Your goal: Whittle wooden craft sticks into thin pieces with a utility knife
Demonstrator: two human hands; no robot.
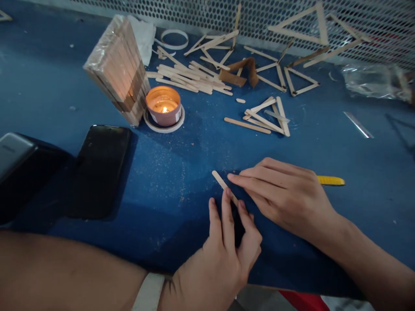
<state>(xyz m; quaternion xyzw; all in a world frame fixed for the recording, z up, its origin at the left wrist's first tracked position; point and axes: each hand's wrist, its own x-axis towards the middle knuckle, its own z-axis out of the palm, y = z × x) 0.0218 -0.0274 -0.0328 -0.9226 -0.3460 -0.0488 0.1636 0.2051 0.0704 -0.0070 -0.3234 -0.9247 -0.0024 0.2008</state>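
A wooden craft stick (219, 179) lies slantwise on the blue table under the fingertips of my left hand (223, 246). Its thumb and fingers grip the stick's near half and cover part of it. Just to the right, my right hand (285, 190) has its fingers pressed together, the index finger pointing at the stick. From behind that hand sticks out the yellow handle (331, 180) of what looks like a utility knife; its other end is hidden by the hand. Farther back lie a single stick (247, 125) and a triangle of sticks (266, 116).
A lit candle (163, 106) stands on a round coaster beside a wrapped block of sticks (116, 69). Loose sticks (191, 77) and several stick triangles lie along the perforated metal panel (207, 15). A phone (103, 170) is at left, plastic wrap (372, 82) at right.
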